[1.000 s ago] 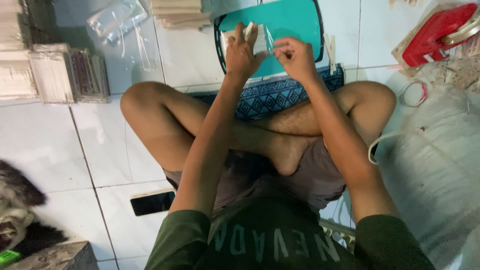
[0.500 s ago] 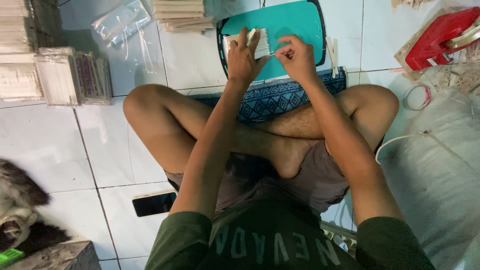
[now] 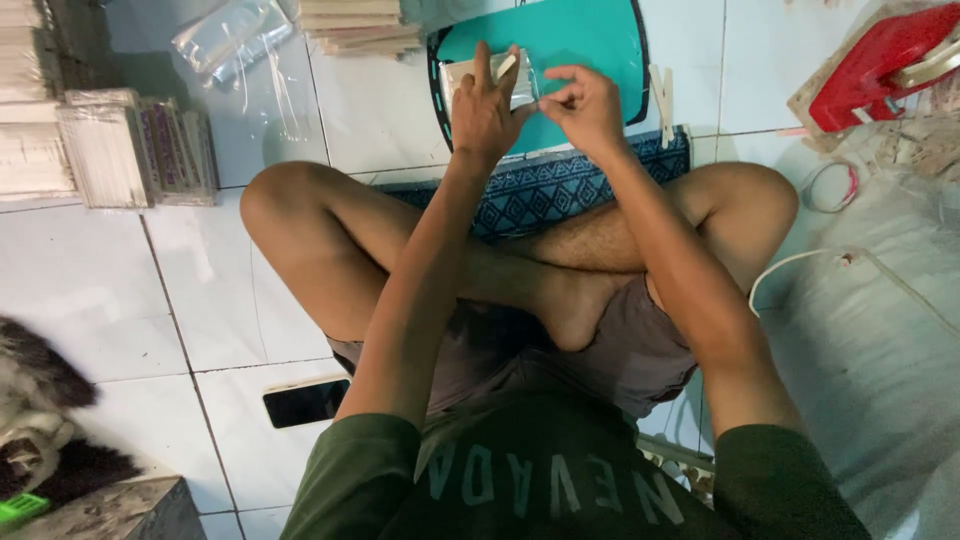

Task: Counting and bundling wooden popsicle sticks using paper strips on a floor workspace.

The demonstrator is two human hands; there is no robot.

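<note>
Bundle of pale flat sticks point(image 3: 487, 80) in clear film sleeve, over teal board point(image 3: 590, 40). Left hand point(image 3: 483, 112) clamps bundle's near edge, 1 stick between fingers. Right hand point(image 3: 585, 105) pinches thin film just beside. Looks light, stiff; film probably slippery, so bundle's long edges seem safest hold.

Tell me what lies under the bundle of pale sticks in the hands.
Under the bundle of pale sticks, held by the left hand and right hand, lies a teal mat. The hands hide its near edge.

Both hands point(image 3: 535, 105) hold a clear packet of sticks point(image 3: 495, 78) over a teal mat point(image 3: 580, 40).
</note>
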